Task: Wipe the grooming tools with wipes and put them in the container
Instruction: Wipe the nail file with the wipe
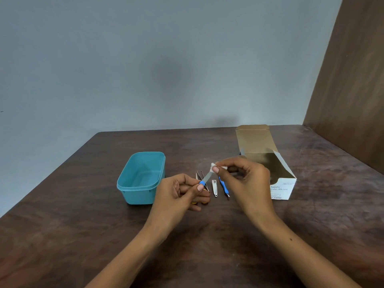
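Your left hand [178, 191] pinching a nail file [204, 179], right hand [242, 173] pinching a wipe [214, 167] round its tip, beside the open box [279, 183] marked "Swabs… 70%".

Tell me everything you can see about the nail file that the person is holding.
The nail file is a slim, flat grey strip with a blue handle end. It is held above the table, tilted up to the right. The left hand pinches its blue end, while the right hand presses a white wipe round its upper tip. Nothing else touches it.
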`<state>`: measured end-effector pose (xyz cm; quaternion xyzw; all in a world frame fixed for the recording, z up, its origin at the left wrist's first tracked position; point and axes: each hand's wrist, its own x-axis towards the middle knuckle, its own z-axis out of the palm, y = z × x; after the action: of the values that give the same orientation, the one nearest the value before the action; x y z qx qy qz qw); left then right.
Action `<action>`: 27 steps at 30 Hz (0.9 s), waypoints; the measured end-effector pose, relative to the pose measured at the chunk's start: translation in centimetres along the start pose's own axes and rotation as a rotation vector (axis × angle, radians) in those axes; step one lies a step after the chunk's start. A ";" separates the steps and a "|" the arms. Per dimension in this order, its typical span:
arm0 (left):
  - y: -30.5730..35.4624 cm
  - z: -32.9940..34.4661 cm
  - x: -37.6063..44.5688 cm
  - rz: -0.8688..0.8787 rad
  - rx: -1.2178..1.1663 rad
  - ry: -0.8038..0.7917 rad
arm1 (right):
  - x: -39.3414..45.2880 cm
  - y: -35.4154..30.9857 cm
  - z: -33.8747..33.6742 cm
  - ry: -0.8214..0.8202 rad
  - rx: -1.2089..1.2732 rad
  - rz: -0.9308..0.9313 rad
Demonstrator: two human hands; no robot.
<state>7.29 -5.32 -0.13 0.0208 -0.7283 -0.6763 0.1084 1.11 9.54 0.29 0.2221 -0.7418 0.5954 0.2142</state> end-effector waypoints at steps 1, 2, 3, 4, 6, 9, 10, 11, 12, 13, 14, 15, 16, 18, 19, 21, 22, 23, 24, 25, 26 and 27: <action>0.0 0.0 0.0 0.005 0.006 0.010 | -0.1 -0.1 0.1 -0.027 0.018 -0.010; -0.1 -0.1 0.1 0.010 0.006 0.017 | -0.2 -0.3 0.2 -0.066 0.032 -0.017; -0.1 -0.1 0.1 0.018 0.006 0.019 | -0.3 -0.3 0.3 -0.110 0.030 -0.024; -0.2 -0.2 0.1 0.028 0.010 0.018 | -0.5 -0.3 0.5 -0.150 0.013 -0.034; -0.3 -0.2 0.1 0.053 0.032 0.018 | -0.7 -0.2 0.7 -0.187 -0.024 -0.036; -0.5 -0.2 0.1 0.098 0.104 0.033 | -0.7 -0.1 0.7 -0.154 -0.048 -0.032; -0.6 -0.2 0.1 0.111 0.131 0.037 | -0.6 -0.1 0.6 -0.133 -0.054 -0.031; -0.7 -0.1 0.1 0.120 0.157 0.043 | -0.4 0.0 0.6 -0.109 -0.058 -0.024; -0.8 -0.1 0.1 0.125 0.180 0.050 | -0.3 0.1 0.5 -0.083 -0.063 -0.013; -0.8 -0.1 0.1 0.126 0.195 0.056 | -0.1 0.2 0.4 -0.056 -0.068 0.000; -0.9 0.0 0.1 0.125 0.202 0.063 | 0.0 0.4 0.2 -0.028 -0.073 0.012; -0.9 0.0 0.1 0.128 0.209 0.070 | 0.2 0.5 0.1 -0.001 -0.079 0.020; -0.9 0.1 0.0 0.140 0.227 0.081 | 0.3 0.5 -0.1 0.022 -0.082 0.025; -0.8 0.1 -0.1 0.206 0.303 0.113 | 0.3 0.3 -0.3 0.047 -0.062 0.024; -0.8 0.0 -0.2 0.258 0.357 0.132 | 0.2 0.1 -0.3 0.040 -0.038 0.021; -0.8 -0.1 -0.2 0.382 0.483 0.158 | -0.1 -0.2 -0.1 -0.026 0.028 0.038; -0.9 -0.2 -0.2 0.441 0.547 0.162 | -0.3 -0.4 0.2 -0.072 0.060 0.056; -1.0 -0.3 -0.2 0.489 0.602 0.165 | -0.4 -0.4 0.4 -0.114 0.083 0.070; -1.0 -0.4 -0.2 0.527 0.649 0.166 | -0.6 -0.4 0.6 -0.144 0.091 0.075; -1.1 -0.4 -0.1 0.557 0.691 0.169 | -0.7 -0.4 0.7 -0.162 0.084 0.074; -1.1 -0.5 -0.1 0.581 0.729 0.173 | -0.8 -0.3 0.8 -0.173 0.065 0.068; -1.1 -0.5 -0.1 0.600 0.763 0.174 | -0.9 -0.2 0.9 -0.177 0.041 0.061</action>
<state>7.32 -5.88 -1.22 -0.0951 -0.8862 -0.2959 0.3436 1.90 8.69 -0.23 0.2557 -0.7518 0.5949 0.1248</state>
